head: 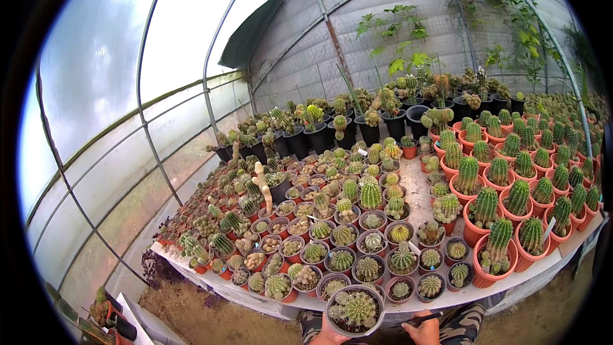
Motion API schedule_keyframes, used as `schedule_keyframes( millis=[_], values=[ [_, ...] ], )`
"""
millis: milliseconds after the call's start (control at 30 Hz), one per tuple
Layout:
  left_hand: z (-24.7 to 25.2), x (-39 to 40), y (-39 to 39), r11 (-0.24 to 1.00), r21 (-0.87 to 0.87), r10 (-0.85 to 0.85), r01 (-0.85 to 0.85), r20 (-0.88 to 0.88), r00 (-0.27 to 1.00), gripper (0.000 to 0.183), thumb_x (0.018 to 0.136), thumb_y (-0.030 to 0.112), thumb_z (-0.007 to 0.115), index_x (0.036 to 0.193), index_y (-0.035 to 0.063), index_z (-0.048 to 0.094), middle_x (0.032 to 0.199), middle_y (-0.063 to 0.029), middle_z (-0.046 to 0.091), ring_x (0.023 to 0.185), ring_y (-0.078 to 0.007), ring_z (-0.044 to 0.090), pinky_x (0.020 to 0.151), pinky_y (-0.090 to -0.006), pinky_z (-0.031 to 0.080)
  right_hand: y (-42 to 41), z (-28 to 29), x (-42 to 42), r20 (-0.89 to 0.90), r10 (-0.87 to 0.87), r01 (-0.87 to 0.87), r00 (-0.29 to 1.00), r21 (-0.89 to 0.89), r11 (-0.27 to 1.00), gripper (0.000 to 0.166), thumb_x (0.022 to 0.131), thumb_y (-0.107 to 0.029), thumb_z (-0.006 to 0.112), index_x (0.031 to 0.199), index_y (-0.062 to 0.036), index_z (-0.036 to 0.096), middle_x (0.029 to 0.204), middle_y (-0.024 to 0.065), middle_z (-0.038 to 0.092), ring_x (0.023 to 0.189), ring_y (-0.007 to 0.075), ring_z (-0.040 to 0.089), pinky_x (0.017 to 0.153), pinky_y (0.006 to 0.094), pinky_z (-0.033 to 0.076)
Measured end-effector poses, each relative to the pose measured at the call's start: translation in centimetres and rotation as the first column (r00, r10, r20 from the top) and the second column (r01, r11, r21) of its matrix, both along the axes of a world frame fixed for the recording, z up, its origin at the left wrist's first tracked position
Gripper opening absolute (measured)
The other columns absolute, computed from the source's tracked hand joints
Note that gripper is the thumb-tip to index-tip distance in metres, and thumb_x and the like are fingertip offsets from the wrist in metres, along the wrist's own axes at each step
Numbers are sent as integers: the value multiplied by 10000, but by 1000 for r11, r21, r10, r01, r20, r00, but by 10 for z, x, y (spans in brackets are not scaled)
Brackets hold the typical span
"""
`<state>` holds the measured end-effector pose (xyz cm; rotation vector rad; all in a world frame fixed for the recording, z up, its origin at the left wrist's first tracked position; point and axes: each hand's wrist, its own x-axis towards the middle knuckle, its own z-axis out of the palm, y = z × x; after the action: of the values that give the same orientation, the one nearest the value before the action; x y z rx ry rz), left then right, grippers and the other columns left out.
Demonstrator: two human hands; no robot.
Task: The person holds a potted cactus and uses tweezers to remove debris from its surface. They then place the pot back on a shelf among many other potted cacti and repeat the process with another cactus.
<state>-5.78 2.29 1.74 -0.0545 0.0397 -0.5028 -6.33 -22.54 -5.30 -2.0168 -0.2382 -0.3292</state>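
My left hand (328, 333) grips a round plastic pot from its left side and below, at the bottom middle of the view. In that pot grows a spiny clustered cactus (355, 308), with dark soil around it. To its right, my right hand (423, 332) has its fingers closed around a slim black pen-like object (429, 317), whose exact kind I cannot tell. Both hands are in front of the near edge of a white bench (415, 177). Just beyond the held pot stand small potted cacti, among them one in a brownish pot (400, 290).
Larger ribbed cacti in orange pots (495, 254) crowd the bench's right side. Black pots (318, 139) line the back. A tall pale cactus (262, 184) rises among low pots. Metal greenhouse tubes (143, 105) curve at left; more pots (125, 327) are low left.
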Motion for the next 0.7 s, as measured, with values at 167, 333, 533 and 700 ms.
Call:
schedule_keyframes(
  millis=[167, 333, 533, 700],
  values=[
    [-3, 7, 0, 998, 10, 65, -67, 119, 991, 582, 926, 444, 376, 1331, 35, 463, 1345, -185, 491, 1227, -366, 484, 1050, -526, 367, -23, 4, -14, -203, -95, 164, 975, 359, 919, 189, 715, -53, 739, 786, -6, 571, 690, 44, 584, 634, 114, 555, 594, 275, 463],
    [12, 6, 8, 986, 52, 163, -161, -45, 986, 608, 890, 524, 449, 1351, 128, 455, 1378, -177, 452, 1215, -468, 451, 908, -657, 420, -31, 87, -18, -127, -113, 170, 985, 701, 692, 215, 755, -37, 704, 884, -1, 535, 760, 71, 583, 642, 136, 559, 611, 264, 479],
    [-19, 19, 12, 991, 27, 134, -132, -162, 978, 720, 872, 508, 504, 1380, 18, 360, 1326, -309, 398, 1105, -542, 438, 625, -561, 542, -41, 143, -23, 51, -153, 44, 987, 828, 559, 321, 806, -120, 690, 1016, 20, 492, 911, 139, 552, 696, 190, 586, 631, 299, 512],
    [-87, 6, 43, 963, 254, 70, -91, 92, 993, 637, 876, 440, 547, 1319, -2, 426, 1226, -268, 496, 1005, -433, 481, 584, -420, 537, -31, 164, -22, 247, -83, -156, 965, 804, 573, 384, 777, -155, 719, 1030, 8, 480, 948, 158, 506, 811, 268, 602, 676, 331, 535]
  ],
)
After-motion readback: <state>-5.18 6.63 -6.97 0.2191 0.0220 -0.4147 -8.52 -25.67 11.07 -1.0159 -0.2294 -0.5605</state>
